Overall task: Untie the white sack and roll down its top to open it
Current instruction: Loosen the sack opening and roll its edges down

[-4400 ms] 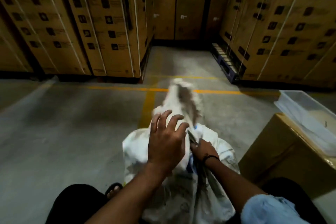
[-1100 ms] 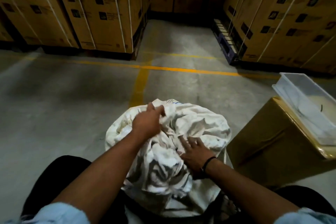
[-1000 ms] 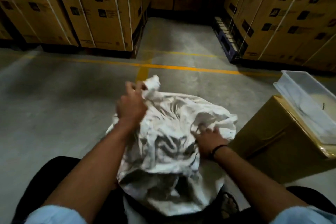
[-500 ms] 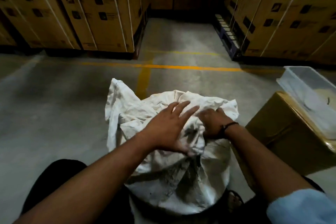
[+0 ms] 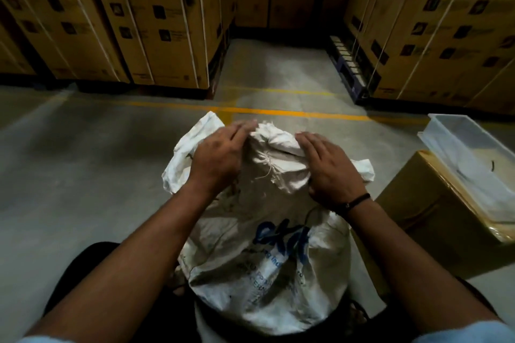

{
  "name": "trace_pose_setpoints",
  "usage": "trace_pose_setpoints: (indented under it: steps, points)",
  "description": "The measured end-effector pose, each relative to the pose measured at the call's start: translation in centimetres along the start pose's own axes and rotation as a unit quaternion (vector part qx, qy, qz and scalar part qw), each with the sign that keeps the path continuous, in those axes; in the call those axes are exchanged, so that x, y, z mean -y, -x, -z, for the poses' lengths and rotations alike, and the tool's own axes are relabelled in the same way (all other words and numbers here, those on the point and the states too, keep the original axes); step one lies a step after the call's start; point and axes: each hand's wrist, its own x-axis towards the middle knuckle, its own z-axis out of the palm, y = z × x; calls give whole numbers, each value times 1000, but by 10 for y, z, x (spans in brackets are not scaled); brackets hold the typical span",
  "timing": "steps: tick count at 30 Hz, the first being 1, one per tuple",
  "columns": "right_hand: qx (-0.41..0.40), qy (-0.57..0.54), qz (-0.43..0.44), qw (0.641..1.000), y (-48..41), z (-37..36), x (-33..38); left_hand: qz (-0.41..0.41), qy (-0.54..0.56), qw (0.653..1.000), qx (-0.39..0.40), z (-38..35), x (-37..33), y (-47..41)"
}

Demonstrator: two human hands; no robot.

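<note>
Sack [image 5: 267, 248]: upright, top crumpled.
Left hand [image 5: 216, 159]: grips its far-left fold.
Right hand [image 5: 330, 172]: flat, fingers apart, on top.

Sack [image 5: 267, 259] base hidden behind dark rim (bottom edge); left hand [image 5: 217, 159] fingertips blurred; sack print illegible.

White sack [image 5: 267, 253], blue print, maybe letters; brown cartons [image 5: 156, 17]; orange floor line [image 5: 278, 112]
</note>
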Motion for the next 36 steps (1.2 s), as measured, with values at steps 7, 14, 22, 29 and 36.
trace_pose_setpoints:
  steps: [7, 14, 22, 29, 36]
  points:
    - [-242, 16, 14, 970, -1, 7, -2, 50, -11, 996, 74, 12, 4, -1]
    - [-54, -17, 19, 998, 4, -1, -15, 41, 64, 979, 190, 22, 9, 3]
    - [68, -87, 34, 993, 8, -9, -3, 9, -15, 992, 122, 19, 14, -2]
    - [-299, 24, 103, 948, -2, -5, -4, -82, -34, 987, 132, 4, 7, -1]
    - [-162, -30, 30, 986, -2, -12, 2, -4, 93, 971, 219, 9, 8, 7]
